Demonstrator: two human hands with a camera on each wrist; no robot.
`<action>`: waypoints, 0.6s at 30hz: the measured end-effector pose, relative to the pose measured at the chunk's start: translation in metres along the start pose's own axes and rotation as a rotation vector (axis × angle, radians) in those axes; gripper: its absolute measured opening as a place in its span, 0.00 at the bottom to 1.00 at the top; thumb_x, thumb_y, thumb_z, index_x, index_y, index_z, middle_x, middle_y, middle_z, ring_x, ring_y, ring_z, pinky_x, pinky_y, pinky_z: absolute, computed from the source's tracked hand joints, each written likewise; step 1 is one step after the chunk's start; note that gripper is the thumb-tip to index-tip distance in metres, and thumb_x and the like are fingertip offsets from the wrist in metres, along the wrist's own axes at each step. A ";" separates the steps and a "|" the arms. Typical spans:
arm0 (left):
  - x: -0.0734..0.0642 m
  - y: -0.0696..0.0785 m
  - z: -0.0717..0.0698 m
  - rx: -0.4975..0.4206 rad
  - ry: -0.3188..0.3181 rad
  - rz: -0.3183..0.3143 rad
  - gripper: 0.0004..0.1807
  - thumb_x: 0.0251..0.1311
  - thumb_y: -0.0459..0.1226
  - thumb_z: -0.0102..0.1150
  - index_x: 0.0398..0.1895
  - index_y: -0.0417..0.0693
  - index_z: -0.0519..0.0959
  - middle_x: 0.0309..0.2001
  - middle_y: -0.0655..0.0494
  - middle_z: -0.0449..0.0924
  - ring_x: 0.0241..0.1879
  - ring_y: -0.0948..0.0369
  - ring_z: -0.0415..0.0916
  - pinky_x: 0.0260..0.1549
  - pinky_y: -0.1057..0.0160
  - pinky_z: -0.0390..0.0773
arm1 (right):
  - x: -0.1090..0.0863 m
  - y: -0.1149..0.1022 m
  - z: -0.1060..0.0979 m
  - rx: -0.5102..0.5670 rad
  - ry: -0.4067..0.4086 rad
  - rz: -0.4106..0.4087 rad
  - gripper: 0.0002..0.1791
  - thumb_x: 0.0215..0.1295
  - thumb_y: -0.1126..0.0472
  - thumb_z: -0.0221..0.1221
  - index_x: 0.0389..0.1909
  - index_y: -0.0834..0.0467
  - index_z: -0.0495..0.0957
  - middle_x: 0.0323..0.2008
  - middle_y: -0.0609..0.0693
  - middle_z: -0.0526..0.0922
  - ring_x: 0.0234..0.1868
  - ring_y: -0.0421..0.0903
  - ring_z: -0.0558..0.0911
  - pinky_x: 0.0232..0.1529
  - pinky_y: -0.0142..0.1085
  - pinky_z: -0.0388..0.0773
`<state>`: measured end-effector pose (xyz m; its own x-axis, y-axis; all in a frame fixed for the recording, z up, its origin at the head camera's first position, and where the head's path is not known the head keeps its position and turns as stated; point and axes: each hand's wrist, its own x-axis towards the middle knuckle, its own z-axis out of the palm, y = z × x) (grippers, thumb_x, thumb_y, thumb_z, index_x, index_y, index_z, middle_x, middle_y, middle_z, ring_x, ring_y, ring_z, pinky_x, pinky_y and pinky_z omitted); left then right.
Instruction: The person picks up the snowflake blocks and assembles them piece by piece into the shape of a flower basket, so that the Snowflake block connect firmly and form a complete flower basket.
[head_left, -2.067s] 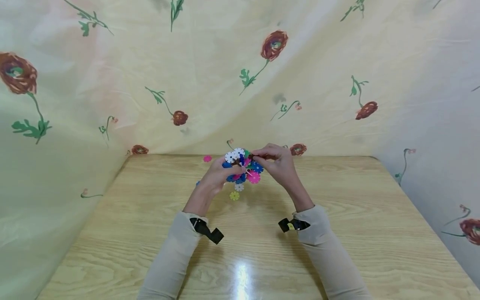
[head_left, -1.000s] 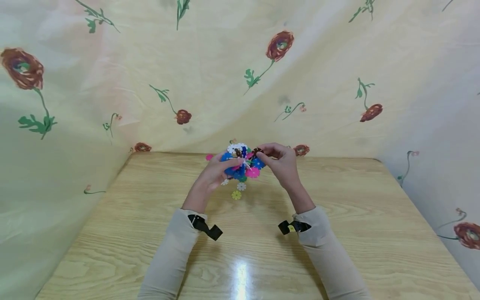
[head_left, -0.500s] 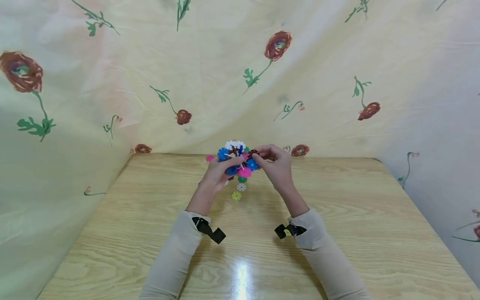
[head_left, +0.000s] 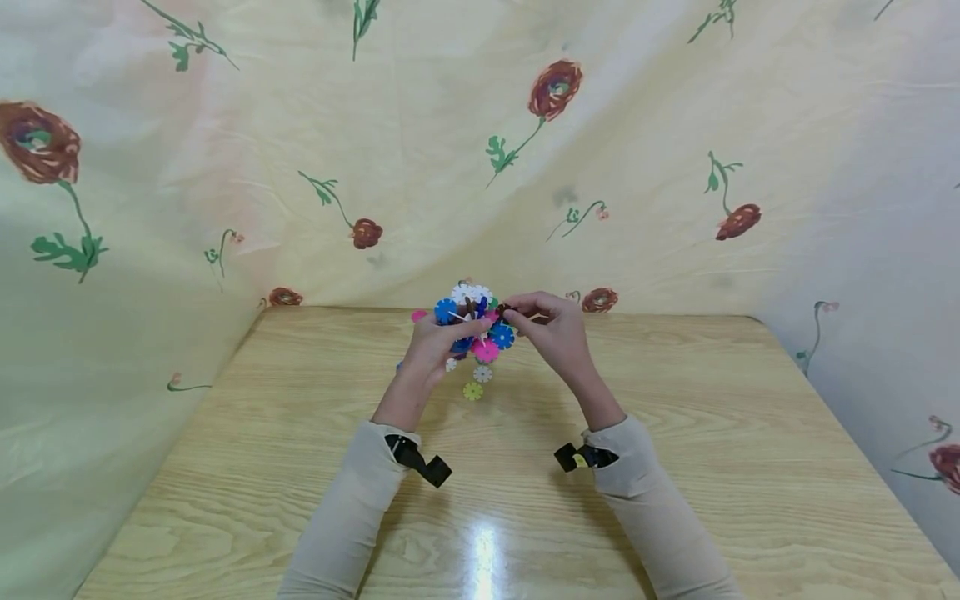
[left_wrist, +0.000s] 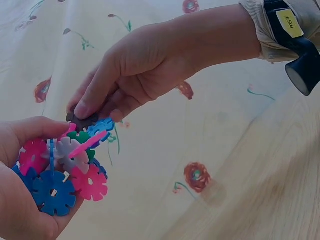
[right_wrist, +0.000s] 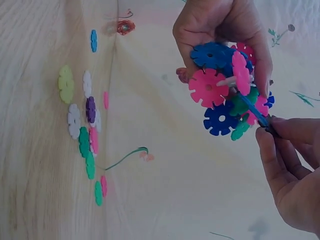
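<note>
My left hand [head_left: 437, 343] holds a cluster of interlocking plastic snowflake discs above the far part of the table. Blue [left_wrist: 54, 193], pink [left_wrist: 90, 182], white and green discs are slotted together in it at many angles. Between thumb and fingers, my right hand [head_left: 553, 329] pinches a dark brown disc [left_wrist: 82, 121] at the cluster's right side. In the left wrist view this disc sits against a light blue disc [left_wrist: 101, 127]; whether its slot is engaged cannot be made out. Fingers hide part of the brown disc.
Several loose discs lie on the wooden table [head_left: 675, 467] beneath and behind the cluster, including a yellow disc [head_left: 472, 391], a white disc [head_left: 482, 374] and a purple disc [right_wrist: 90, 110]. A flowered cloth [head_left: 420, 150] hangs behind the table.
The cluster has been turned in my left hand, and a blue disc now shows at its upper left. My right hand has kept the brown disc at the cluster's right side, shifting slightly.
</note>
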<state>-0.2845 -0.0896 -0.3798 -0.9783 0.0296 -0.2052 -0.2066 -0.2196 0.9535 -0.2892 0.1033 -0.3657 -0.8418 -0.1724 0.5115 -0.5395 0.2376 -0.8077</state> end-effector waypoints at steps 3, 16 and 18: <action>-0.001 0.001 0.001 0.022 0.004 0.009 0.31 0.52 0.38 0.79 0.60 0.39 0.79 0.61 0.44 0.80 0.64 0.52 0.75 0.68 0.51 0.72 | 0.000 0.000 -0.002 -0.001 -0.002 -0.014 0.08 0.64 0.69 0.67 0.43 0.67 0.87 0.38 0.65 0.88 0.30 0.40 0.84 0.33 0.26 0.82; -0.003 -0.001 0.003 0.011 -0.009 0.035 0.28 0.54 0.38 0.77 0.57 0.40 0.80 0.60 0.48 0.79 0.61 0.55 0.73 0.68 0.53 0.70 | -0.003 0.002 -0.003 0.071 0.017 -0.072 0.06 0.63 0.69 0.68 0.40 0.66 0.88 0.36 0.64 0.88 0.31 0.36 0.84 0.35 0.26 0.83; -0.003 -0.001 0.003 0.003 -0.016 0.039 0.28 0.54 0.38 0.77 0.58 0.39 0.79 0.60 0.47 0.79 0.61 0.55 0.74 0.68 0.54 0.71 | -0.002 0.004 -0.002 0.094 0.020 -0.074 0.06 0.63 0.69 0.68 0.40 0.66 0.88 0.37 0.65 0.88 0.32 0.37 0.85 0.36 0.27 0.84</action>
<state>-0.2817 -0.0868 -0.3798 -0.9857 0.0369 -0.1643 -0.1684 -0.2183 0.9613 -0.2891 0.1065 -0.3692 -0.8004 -0.1673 0.5756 -0.5969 0.1344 -0.7910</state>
